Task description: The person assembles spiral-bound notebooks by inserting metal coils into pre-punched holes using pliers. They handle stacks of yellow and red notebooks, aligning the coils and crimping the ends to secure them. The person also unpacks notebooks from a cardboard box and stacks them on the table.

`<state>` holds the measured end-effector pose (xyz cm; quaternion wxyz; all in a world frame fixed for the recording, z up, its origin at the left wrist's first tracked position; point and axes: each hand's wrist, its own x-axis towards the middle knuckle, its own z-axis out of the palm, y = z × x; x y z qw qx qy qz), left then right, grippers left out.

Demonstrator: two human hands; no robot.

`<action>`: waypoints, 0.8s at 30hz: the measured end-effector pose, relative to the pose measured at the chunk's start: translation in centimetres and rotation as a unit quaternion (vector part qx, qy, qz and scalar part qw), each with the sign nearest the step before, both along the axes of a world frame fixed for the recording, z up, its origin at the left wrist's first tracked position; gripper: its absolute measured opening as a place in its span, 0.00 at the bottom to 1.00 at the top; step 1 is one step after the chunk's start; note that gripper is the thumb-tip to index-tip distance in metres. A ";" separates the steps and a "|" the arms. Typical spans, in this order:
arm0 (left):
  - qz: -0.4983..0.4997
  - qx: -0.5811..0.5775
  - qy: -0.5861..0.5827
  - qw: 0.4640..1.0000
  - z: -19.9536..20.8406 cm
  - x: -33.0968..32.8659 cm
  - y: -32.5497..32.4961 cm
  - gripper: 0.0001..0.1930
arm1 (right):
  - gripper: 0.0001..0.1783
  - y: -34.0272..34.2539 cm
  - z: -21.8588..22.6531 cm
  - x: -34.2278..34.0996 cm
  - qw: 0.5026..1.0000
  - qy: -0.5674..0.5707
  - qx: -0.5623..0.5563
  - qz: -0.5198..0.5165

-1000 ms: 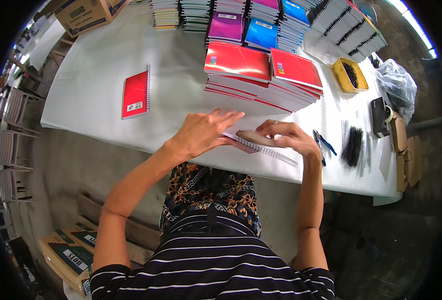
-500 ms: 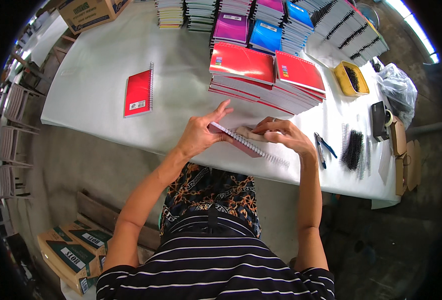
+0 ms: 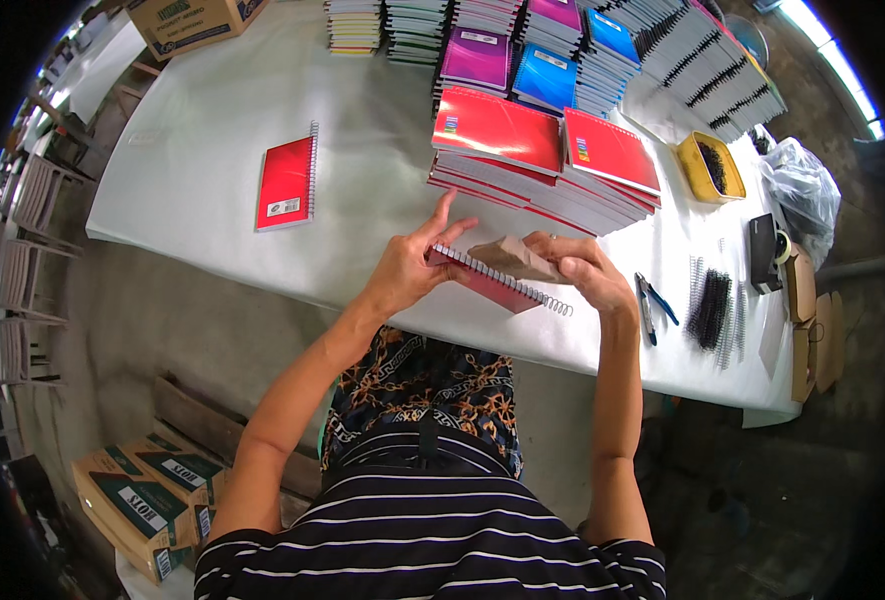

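Note:
My left hand point(image 3: 407, 265) grips a thin red notebook point(image 3: 497, 290) by its left end, thumb and fingers pinching it while other fingers stretch away. A metal spiral coil point(image 3: 558, 306) runs along the notebook's upper edge, and its free end sticks out past the right corner. In my right hand point(image 3: 594, 278) is a bent brownish-grey piece point(image 3: 507, 257), cloth or card, I cannot tell which. It lies close over the coil; whether it touches is unclear. To the left, a finished-looking red spiral notebook point(image 3: 284, 185) rests flat on the white-covered table point(image 3: 177, 195).
Stacks of red notebooks point(image 3: 497, 130) stand just beyond my hands, with purple notebooks point(image 3: 474, 58) and blue notebooks point(image 3: 545, 76) behind. On the right are a yellow tub point(image 3: 697, 180), pliers point(image 3: 647, 308), loose black coils point(image 3: 709, 305) and a tape dispenser point(image 3: 762, 255). Cartons point(image 3: 147, 505) sit lower left.
The brownish-grey piece has risen and tilted, showing more of its flat face. The coil's free end, blurred before, now looks sharp and reaches out less. The whole view has shifted slightly.

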<state>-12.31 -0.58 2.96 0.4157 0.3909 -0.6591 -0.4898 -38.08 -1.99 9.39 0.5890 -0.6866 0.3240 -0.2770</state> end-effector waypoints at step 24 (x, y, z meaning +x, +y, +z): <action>-0.151 0.089 0.143 0.974 -0.3 1.3 -0.4 0.38 | 0.17 6.1 0.0 8.2 0.798 0.326 -0.425 -0.276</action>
